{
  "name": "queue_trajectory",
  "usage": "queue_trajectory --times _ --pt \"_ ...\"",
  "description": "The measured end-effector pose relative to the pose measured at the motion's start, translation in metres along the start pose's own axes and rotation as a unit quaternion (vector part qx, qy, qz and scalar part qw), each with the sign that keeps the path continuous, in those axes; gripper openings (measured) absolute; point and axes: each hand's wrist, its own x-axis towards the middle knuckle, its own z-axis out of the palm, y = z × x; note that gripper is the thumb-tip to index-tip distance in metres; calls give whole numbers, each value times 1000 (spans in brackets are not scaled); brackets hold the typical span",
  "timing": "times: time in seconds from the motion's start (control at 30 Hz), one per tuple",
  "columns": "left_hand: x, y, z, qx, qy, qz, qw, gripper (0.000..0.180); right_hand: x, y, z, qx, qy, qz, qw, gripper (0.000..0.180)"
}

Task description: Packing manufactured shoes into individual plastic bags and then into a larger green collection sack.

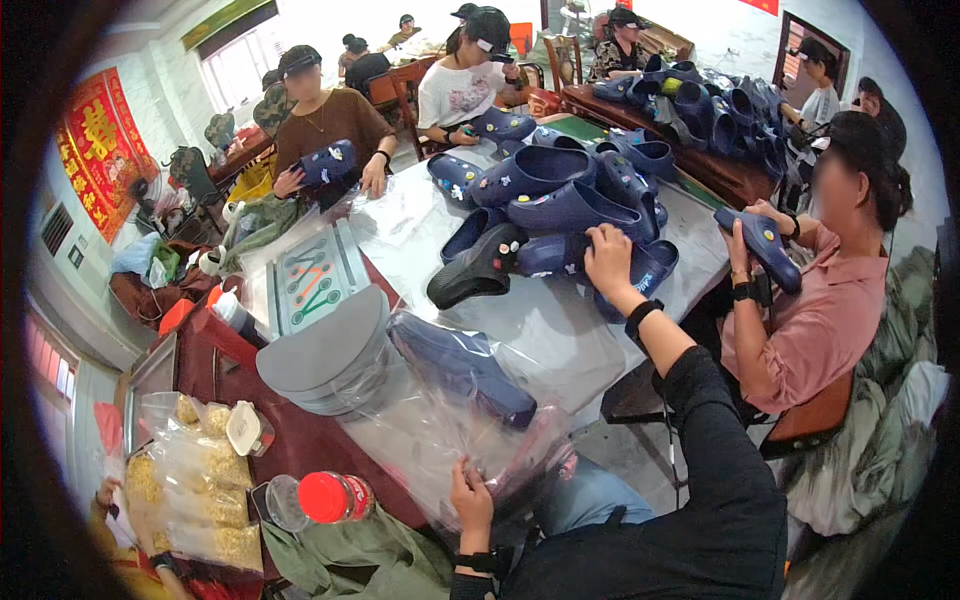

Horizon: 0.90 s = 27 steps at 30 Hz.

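Note:
My left hand is closed on the edge of a clear plastic bag near the table's front edge. Inside or beneath the film lies a navy clog; the glare hides which. My right arm stretches forward to the clog pile, where my right hand has its fingers curled on a navy clog. Left of that one rests a black clog with small charms on its top. Several more navy clogs are heaped behind.
Grey rounded sheets are stacked left of the bag, beside a printed tray. A red-lidded jar and bags of yellowish bits stand at lower left. Co-workers sit around the white table; one at right holds a clog.

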Motion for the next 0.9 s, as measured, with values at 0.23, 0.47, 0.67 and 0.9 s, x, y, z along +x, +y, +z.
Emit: queue_trajectory --times 0.23,0.47,0.67,0.9 --pt "1 13 1 16 -17 -2 1000 28 -40 4 34 217 20 367 904 58" --pt "1 2 5 -7 -17 -19 1000 28 -22 30 28 512 -88 492 699 53" --pt "0 6 5 31 25 39 998 26 -21 30 38 547 -201 475 660 16" --pt "1 1 11 11 25 51 998 26 -25 46 48 613 -223 412 636 16"
